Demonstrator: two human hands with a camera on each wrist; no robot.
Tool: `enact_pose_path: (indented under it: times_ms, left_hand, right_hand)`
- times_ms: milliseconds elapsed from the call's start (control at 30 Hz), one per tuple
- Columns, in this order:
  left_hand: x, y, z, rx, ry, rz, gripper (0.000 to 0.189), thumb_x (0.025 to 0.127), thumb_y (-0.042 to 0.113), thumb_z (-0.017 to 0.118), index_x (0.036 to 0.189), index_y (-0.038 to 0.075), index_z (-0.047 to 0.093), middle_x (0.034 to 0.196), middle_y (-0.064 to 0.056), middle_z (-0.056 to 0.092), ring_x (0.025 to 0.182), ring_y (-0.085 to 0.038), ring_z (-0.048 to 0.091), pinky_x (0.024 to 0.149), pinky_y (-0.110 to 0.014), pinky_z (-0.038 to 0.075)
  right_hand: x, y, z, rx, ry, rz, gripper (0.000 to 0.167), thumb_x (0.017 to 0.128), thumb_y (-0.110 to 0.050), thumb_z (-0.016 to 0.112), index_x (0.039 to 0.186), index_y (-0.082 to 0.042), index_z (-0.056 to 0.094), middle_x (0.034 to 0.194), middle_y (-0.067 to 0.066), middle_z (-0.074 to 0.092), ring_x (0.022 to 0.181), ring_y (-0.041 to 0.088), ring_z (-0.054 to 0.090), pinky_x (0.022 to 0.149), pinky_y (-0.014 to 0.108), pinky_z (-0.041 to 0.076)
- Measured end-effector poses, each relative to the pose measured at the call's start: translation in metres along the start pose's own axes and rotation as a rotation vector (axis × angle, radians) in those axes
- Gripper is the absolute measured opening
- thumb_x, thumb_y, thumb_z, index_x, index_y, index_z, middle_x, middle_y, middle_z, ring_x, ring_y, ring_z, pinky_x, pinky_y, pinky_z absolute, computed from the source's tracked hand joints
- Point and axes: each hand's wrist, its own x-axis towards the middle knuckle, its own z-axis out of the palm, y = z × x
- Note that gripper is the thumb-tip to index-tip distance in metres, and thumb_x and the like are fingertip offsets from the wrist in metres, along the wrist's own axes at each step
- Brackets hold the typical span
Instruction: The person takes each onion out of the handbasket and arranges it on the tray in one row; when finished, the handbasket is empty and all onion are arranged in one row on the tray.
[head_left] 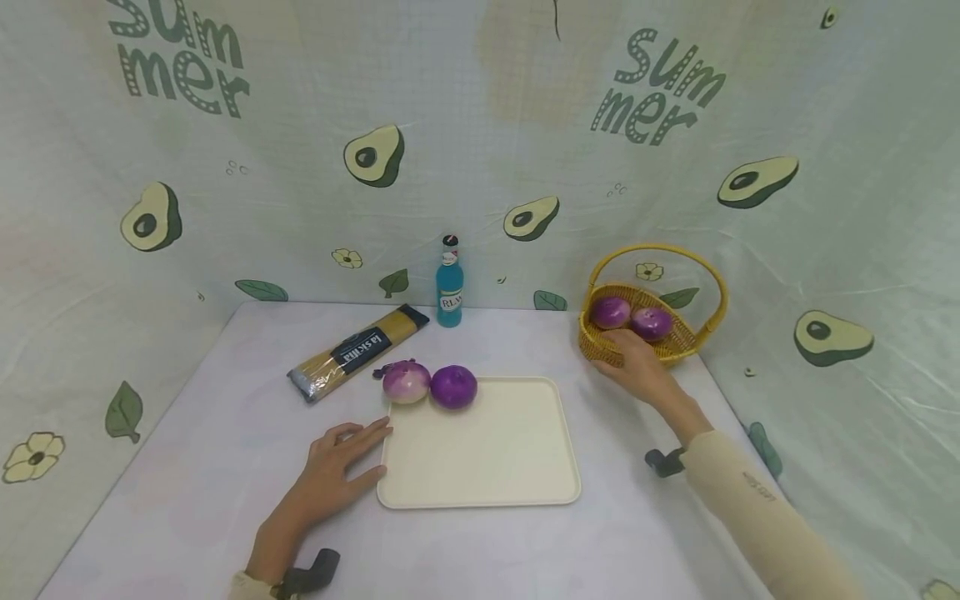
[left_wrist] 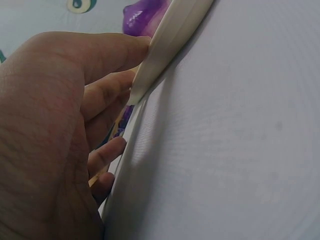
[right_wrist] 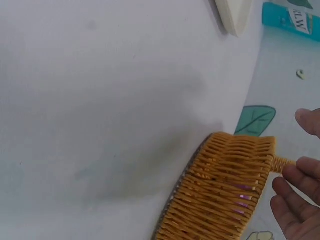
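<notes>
A cream tray (head_left: pixel 480 450) lies flat on the table. At its left edge rests my left hand (head_left: pixel 341 467), with thumb and fingertips at the rim; the left wrist view shows the tray wall (left_wrist: pixel 170 45) against them. Two purple onions, a paler one (head_left: pixel 406 382) and a darker one (head_left: pixel 453 387), sit at the tray's far left corner. My right hand (head_left: pixel 637 367) reaches over the near side of a yellow wicker basket (head_left: pixel 600 346), its thumb and fingers apart with nothing between them in the right wrist view. Inside the basket are two more purple onions, one left (head_left: pixel 611 312) and one right (head_left: pixel 651 323).
Behind the tray stands a blue bottle (head_left: pixel 450 287) with a dark cap. A pack of spaghetti (head_left: pixel 358 353) lies slantwise left of it. The basket's tall handle (head_left: pixel 654 247) arches over its opening. A printed cloth (head_left: pixel 465 108) hangs along the table's back and sides.
</notes>
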Motion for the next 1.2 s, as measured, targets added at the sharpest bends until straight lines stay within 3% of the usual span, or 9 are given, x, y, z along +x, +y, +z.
enact_pose_path:
  times_ms: [333,600,1200]
  left_hand:
    - [0.001,0.000,0.000,0.014,0.000,-0.003,0.058,0.093,0.043,0.067,0.147,0.030,0.052,0.152,0.013,0.046,0.133,-0.027,0.038,0.102,-0.057,0.023]
    - [0.002,-0.001,0.002,0.006,0.013,-0.001,0.058,0.093,0.043,0.068,0.147,0.030,0.053,0.152,0.014,0.046,0.132,-0.026,0.038,0.102,-0.056,0.023]
    - [0.002,0.000,0.001,0.000,0.009,0.001,0.057,0.093,0.043,0.067,0.147,0.029,0.053,0.152,0.013,0.046,0.132,-0.026,0.038,0.101,-0.058,0.023]
  right_hand:
    - [-0.001,0.018,-0.013,-0.039,0.017,0.018,0.061,0.095,-0.024,0.071,0.140,0.008,0.046,0.140,0.032,0.046,0.131,0.049,0.041,0.108,0.063,0.031]
    - [-0.001,0.032,-0.019,-0.046,0.000,0.082,0.065,0.097,-0.027,0.067,0.143,0.011,0.041,0.144,0.034,0.041,0.134,0.051,0.035,0.111,0.063,0.026]
    - [0.009,0.053,-0.023,-0.085,-0.013,0.083,0.064,0.098,-0.026,0.066,0.143,0.012,0.040,0.144,0.037,0.038,0.134,0.054,0.032,0.110,0.066,0.023]
